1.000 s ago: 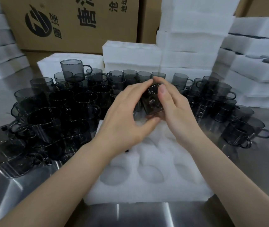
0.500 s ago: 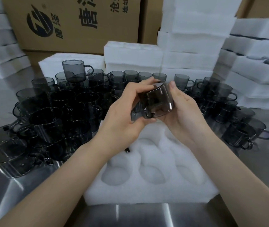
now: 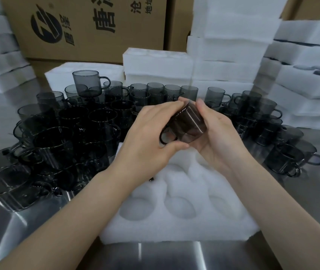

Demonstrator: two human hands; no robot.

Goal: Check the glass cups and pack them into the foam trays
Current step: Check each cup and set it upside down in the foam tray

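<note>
A smoky grey glass cup point(image 3: 189, 124) lies on its side between both hands, above the far end of a white foam tray point(image 3: 178, 230). My left hand point(image 3: 151, 141) grips its rim end, thumb near the handle. My right hand point(image 3: 219, 133) cradles its base end from below and behind. The tray's round pockets nearest me hold nothing; its far pockets are hidden by my hands. Several more grey cups point(image 3: 67, 137) crowd the steel table to the left and behind.
More cups point(image 3: 283, 152) stand at the right. Stacks of white foam trays point(image 3: 227, 55) rise behind and at the right point(image 3: 307, 90) and left edges. Cardboard boxes point(image 3: 89, 26) line the back. Bare steel table point(image 3: 155, 256) lies in front of the tray.
The cup has been turned in my hands from mostly hidden between the fingers to lying on its side, handle toward me. Both hands stayed above the tray's far end.
</note>
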